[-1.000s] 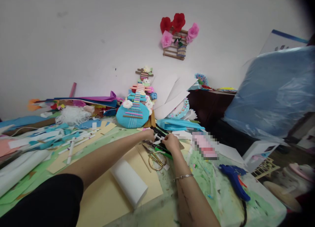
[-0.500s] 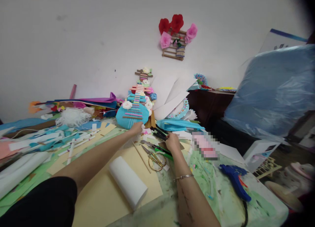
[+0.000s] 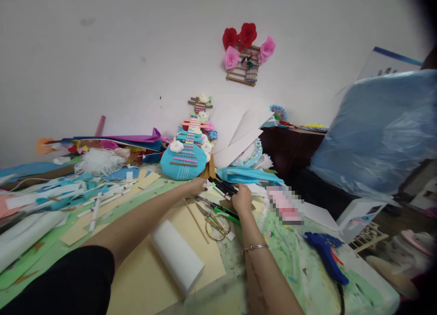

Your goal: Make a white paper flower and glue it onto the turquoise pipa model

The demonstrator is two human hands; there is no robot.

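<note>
My left hand (image 3: 198,186) reaches in from the left, its fingers bent together by the near ends of several black pens (image 3: 223,185); a small white bit shows at its fingertips. At the other end of these pens my right hand (image 3: 242,198) is closed, fingertips pressed on them. A thin white stick (image 3: 221,192) lies alongside the pens. Just nearer to me are a green utility knife (image 3: 225,212) and gold-handled scissors (image 3: 216,225). A wooden stick (image 3: 198,221) and a white paper roll (image 3: 177,258) rest on beige card (image 3: 136,278).
A blue pipa-shaped craft piece (image 3: 183,162) leans at the back. On the right lie a blue hot glue gun (image 3: 327,256) and a pixelated pink item (image 3: 285,205). Paper scraps and white sticks (image 3: 96,211) cover the left side. A plastic-wrapped chair back (image 3: 375,133) stands beyond.
My left hand has moved right, from in front of the blue craft piece to the pens. A white stick now shows beside the pens. My right hand has shifted slightly right.
</note>
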